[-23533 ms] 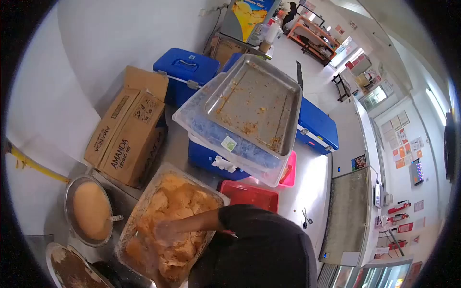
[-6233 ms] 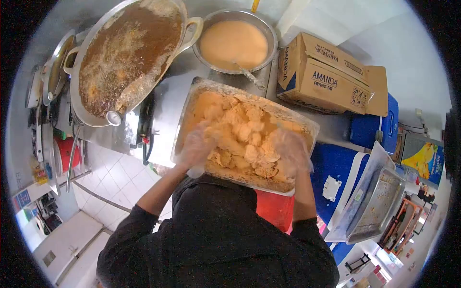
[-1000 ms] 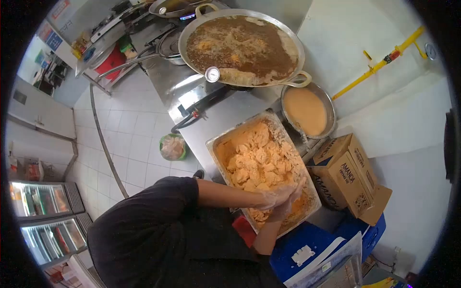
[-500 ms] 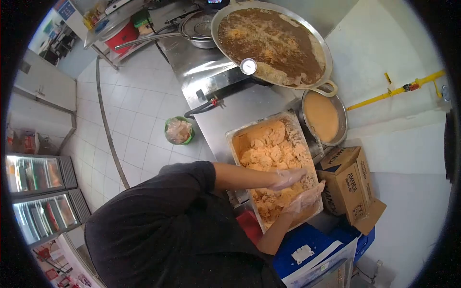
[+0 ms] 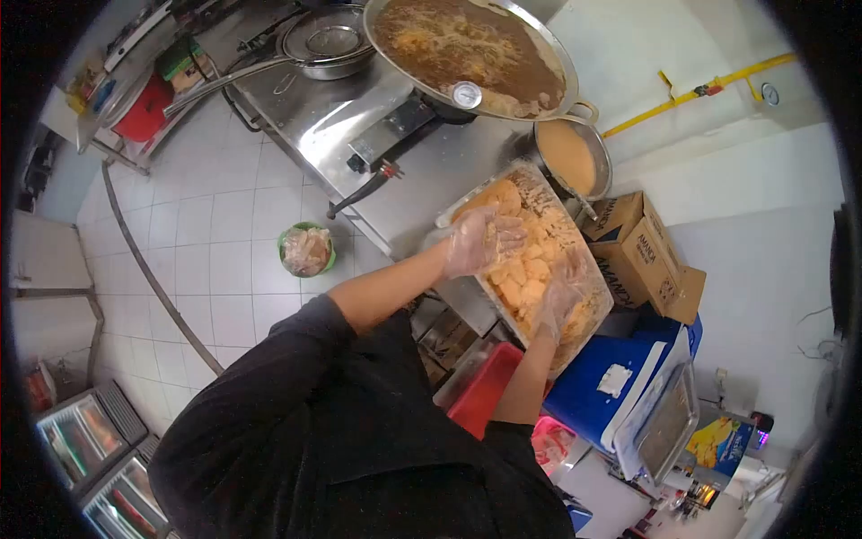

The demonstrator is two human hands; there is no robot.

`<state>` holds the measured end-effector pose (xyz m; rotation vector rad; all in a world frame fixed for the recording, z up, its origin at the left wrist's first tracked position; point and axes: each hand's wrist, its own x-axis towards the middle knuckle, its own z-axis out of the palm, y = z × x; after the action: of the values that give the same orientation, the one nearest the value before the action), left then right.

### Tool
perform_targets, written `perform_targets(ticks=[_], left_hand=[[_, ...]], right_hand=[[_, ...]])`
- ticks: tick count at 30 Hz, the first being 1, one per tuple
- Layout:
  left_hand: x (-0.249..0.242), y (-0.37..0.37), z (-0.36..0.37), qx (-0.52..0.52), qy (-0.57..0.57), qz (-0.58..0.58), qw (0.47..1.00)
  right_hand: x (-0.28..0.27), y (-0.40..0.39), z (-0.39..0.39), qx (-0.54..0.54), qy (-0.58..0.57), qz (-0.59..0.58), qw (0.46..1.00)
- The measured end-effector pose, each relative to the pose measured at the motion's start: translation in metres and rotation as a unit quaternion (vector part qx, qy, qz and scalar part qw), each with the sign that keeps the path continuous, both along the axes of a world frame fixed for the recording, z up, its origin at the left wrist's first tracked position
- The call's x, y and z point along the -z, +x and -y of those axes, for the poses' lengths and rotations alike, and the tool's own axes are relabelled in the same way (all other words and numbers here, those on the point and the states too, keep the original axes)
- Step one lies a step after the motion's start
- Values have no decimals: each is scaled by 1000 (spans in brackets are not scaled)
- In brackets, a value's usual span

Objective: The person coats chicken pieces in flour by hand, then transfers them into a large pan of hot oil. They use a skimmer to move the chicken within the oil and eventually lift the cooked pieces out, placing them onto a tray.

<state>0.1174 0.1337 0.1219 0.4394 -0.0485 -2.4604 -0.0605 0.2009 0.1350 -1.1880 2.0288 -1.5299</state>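
Observation:
A rectangular metal tray [image 5: 585,343] holds many orange, flour-coated pieces [image 5: 525,280] and loose crumbly coating. My left hand [image 5: 480,241], in a clear plastic glove, rests over the tray's left rim with fingers stretched over the pieces. My right hand [image 5: 561,301], gloved the same way, lies at the tray's right side, fingers extended into the coating; some fingertips are hard to make out. Neither hand visibly grips a piece. Just past the tray stands a metal bowl [image 5: 608,169] of pale orange batter [image 5: 567,158].
A large pan [image 5: 575,85] of bubbling oil, with a dial thermometer [image 5: 467,95], sits on the steel counter [image 5: 431,166]. Beyond lies a strainer [image 5: 332,40]. Cardboard boxes [image 5: 642,247] and a blue cooler [image 5: 584,391] flank the tray. A green bin [image 5: 307,250] stands on the floor.
My left hand has moved from the tray's right side to its left rim, opening away from my right hand. The view has shifted, so the pan and tray appear higher.

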Motion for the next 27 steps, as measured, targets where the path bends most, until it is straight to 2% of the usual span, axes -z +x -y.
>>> perform_targets(ticks=[1, 4, 6, 8, 9, 10, 12, 14, 15, 16, 17, 18, 19, 21, 23, 25, 27], left_hand=[[7, 14, -4, -8, -4, -17, 1000], [0, 76, -23, 3, -13, -48, 999], [12, 127, -36, -10, -12, -21, 1000], [39, 187, -54, -39, -6, 36, 999], [63, 219, -67, -52, -4, 77, 996], [83, 250, -84, -61, 0, 117, 991], [107, 319, -123, -77, 47, 289, 953], [171, 387, -183, -124, 92, 407, 900], [184, 417, -208, -111, 170, 478, 855], [215, 451, -256, -161, 167, 477, 848], [230, 478, -302, -194, 204, 506, 815], [271, 505, -354, -268, 276, 527, 758], [262, 517, -391, -313, 305, 522, 733], [261, 527, -453, -304, 208, 561, 742], [259, 515, -487, -334, 399, 493, 697], [257, 493, -503, -331, 397, 438, 735], [277, 478, -508, -381, 410, 372, 741]], right_hand=[[-3, 21, -2, -8, -38, 120, 992], [-15, 71, -11, 24, 9, 218, 976], [44, 33, -18, -63, 30, -53, 996], [50, 65, -25, -71, -43, 117, 990], [25, 99, -32, -12, -99, 411, 906], [34, 105, -34, -7, -64, 443, 894], [53, 104, -35, 16, -2, 499, 866], [54, 122, -39, -47, 72, 473, 877], [54, 134, -39, -79, 110, 458, 879], [55, 149, -38, -101, 140, 435, 883], [55, 166, -38, -125, 169, 412, 887], [56, 181, -36, -148, 197, 389, 888], [59, 193, -30, -184, 240, 381, 874], [66, 216, -16, -254, 318, 361, 839], [72, 232, -6, -332, 324, 342, 817], [75, 244, 7, -382, 337, 307, 804], [74, 258, 24, -404, 362, 259, 799]])
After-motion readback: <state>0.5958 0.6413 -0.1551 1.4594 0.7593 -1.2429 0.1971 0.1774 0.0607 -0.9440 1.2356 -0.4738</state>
